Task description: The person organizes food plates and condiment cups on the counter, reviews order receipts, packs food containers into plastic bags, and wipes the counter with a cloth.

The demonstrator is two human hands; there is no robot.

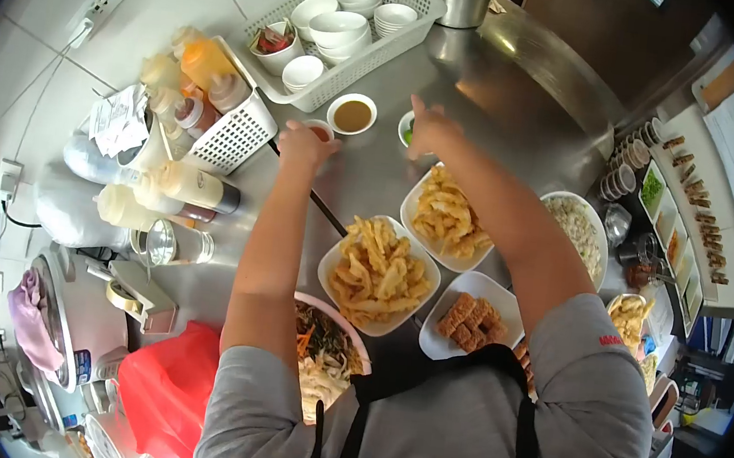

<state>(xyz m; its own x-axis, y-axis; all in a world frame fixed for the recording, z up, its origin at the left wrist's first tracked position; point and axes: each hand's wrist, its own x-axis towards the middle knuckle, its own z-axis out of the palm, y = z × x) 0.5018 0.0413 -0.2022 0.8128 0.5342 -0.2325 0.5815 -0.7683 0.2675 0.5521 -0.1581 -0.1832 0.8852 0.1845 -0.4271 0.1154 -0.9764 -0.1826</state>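
On the steel counter, my left hand [306, 146] is at a small white bowl of reddish sauce [322, 132], with its fingers closed on the rim. My right hand [429, 130] reaches over a small white bowl with green contents [405, 129]; its index finger points outward and its other fingers are partly hidden. Between the hands sits a white bowl of brown sauce [352, 115]. Nearer to me are two white bowls of fried strips [380, 271] [449, 215] and a white bowl of browned pieces [472, 322].
A grey basket [347, 75] of white bowls stands at the back beside a metal pot [456, 4]. Squeeze bottles [197, 186] and a white basket [234, 136] are at the left. A rice bowl [576, 238] and garnish trays [672, 239] lie to the right.
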